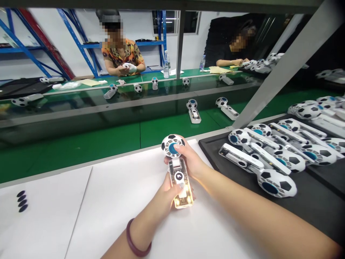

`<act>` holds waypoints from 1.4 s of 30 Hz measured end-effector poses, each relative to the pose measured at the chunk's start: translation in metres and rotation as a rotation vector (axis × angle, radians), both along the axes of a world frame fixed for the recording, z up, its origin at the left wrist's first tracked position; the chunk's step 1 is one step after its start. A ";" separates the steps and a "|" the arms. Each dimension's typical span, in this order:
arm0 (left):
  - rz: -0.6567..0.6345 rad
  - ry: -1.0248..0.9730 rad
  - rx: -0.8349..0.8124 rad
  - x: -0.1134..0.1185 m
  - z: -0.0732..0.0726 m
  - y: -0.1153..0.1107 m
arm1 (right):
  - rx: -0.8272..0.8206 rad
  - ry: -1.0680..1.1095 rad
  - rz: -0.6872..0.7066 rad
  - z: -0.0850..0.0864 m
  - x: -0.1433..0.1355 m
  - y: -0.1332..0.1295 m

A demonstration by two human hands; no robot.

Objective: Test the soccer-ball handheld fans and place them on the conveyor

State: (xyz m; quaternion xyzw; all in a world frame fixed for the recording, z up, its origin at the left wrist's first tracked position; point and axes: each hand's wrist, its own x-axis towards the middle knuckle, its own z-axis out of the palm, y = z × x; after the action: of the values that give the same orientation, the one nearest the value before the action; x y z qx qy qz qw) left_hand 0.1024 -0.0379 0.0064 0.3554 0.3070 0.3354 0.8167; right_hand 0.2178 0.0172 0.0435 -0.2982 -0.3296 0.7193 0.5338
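Note:
A soccer-ball-patterned handheld fan (185, 196) is held above the white work surface (113, 201). Its clear handle glows warm yellow at the lower end, and a small round display is lit in the middle. My left hand (169, 190) is closed round the handle, thumb on the part below the display. The fan's round head, black and white with a blue centre, is gripped by my right hand (188, 158), whose thumb lies on that blue centre. The other fingers of both hands are largely hidden behind the fan.
To the right, a black tray (215, 151) carries many similar fans (277, 183). More fans (194, 111) lie along the green conveyor (121, 133) ahead. Several dark oval pieces (22, 201) rest at left. A slanted metal post (272, 72) rises at right. Two people (122, 54) sit across the line.

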 end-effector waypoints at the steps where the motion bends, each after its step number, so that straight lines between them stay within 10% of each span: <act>1: -0.002 0.003 -0.003 0.000 0.001 0.000 | 0.002 0.003 -0.005 -0.001 0.000 0.000; 33: -0.001 -0.049 0.015 -0.004 0.001 -0.001 | -0.044 -0.014 -0.008 0.005 -0.002 -0.001; 42: -0.012 -0.275 0.067 0.009 -0.016 0.008 | -0.104 -0.501 -0.050 0.000 0.009 -0.007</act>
State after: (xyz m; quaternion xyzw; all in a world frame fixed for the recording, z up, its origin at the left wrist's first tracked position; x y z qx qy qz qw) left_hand 0.1111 -0.0296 -0.0093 0.3350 0.1789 0.3859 0.8407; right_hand 0.2266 0.0097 0.0436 -0.5022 -0.4065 0.6257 0.4371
